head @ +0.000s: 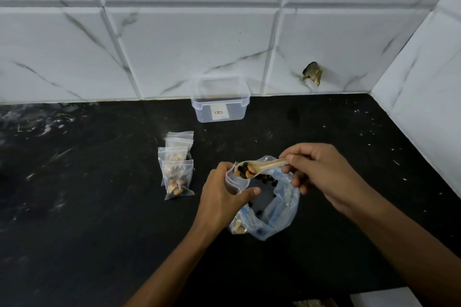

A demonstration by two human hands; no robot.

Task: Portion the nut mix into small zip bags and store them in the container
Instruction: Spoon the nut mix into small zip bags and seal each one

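My left hand (224, 192) grips a small clear zip bag (235, 183) with its mouth held open. My right hand (321, 172) pinches the handle of a pale spoon (267, 166). The spoon's bowl is loaded with dark and tan nuts and sits right at the small bag's mouth. Under both hands lies the large clear nut mix bag (277, 212), open, with dark nuts inside. Several filled small zip bags (177, 167) lie in a pile to the left. An open clear container (220, 98) stands by the wall, with nothing in it that I can see.
The black countertop (87, 207) is speckled with white marks. White marble-look tiles form the back wall and a side wall at the right. A hole in the tile (311, 73) shows right of the container. A pale object (384, 298) sits at the bottom edge.
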